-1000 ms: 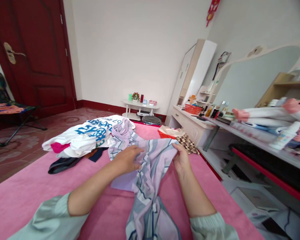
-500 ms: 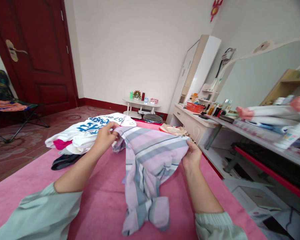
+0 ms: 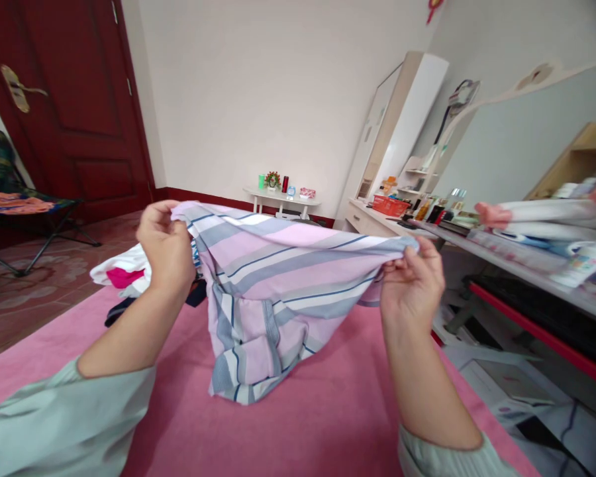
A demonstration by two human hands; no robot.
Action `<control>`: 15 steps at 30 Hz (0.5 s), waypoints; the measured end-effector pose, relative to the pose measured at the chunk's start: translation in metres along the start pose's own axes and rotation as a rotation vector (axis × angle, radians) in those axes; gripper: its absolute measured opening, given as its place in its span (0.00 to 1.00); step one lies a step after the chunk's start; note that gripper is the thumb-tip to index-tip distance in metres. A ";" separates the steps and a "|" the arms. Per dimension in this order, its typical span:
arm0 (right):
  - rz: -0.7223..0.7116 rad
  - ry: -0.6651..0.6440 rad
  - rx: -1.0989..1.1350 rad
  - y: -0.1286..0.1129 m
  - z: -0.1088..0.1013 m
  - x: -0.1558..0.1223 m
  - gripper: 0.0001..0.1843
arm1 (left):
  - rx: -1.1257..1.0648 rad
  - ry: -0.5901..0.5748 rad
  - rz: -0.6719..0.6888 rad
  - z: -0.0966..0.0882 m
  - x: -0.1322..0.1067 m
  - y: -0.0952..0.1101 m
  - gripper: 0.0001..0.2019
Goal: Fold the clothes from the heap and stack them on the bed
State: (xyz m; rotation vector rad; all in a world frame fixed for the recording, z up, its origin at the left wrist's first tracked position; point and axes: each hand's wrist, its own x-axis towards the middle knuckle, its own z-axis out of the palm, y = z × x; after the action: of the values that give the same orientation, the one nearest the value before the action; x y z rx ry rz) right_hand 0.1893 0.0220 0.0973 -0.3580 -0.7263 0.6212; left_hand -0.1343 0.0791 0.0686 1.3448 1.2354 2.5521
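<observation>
A striped garment [image 3: 288,271] in pink, grey, white and blue, which looks like a shirt, is stretched between my two hands. My left hand [image 3: 169,252] pinches its upper left corner, and my right hand [image 3: 413,281] pinches the upper right one. The cloth hangs in folds over the pink bed cover [image 3: 298,424], its lower left part bunched. Behind my left hand, a white garment [image 3: 122,262] with a bright pink patch is partly hidden, along with a dark piece of clothing [image 3: 116,310].
A dressing table [image 3: 516,255] with a mirror and many bottles stands on the right. A red basket [image 3: 390,205] sits on the cabinet beyond. A small white table [image 3: 283,197] is by the far wall. At left are a folding chair [image 3: 24,205] and a red door [image 3: 69,99].
Both hands have risen and moved apart, pulling the striped garment's top edge wider. Its hanging part has lifted and swung left, and it now covers much of the white garment.
</observation>
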 end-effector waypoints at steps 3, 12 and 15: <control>-0.172 -0.096 0.014 -0.033 0.025 -0.015 0.18 | -0.147 0.131 0.197 -0.004 0.015 0.020 0.06; -0.268 -0.217 -0.095 -0.040 0.024 -0.011 0.22 | -0.084 -0.007 0.098 -0.003 0.012 0.022 0.09; -0.019 -0.193 -0.371 0.010 -0.008 0.004 0.25 | 0.129 -0.231 -0.207 -0.005 -0.005 -0.017 0.10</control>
State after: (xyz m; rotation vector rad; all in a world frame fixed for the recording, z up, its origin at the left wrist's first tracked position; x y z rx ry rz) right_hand 0.1931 0.0319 0.0888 -0.6384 -1.0332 0.5058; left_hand -0.1399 0.0860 0.0525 1.4031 1.4292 2.1460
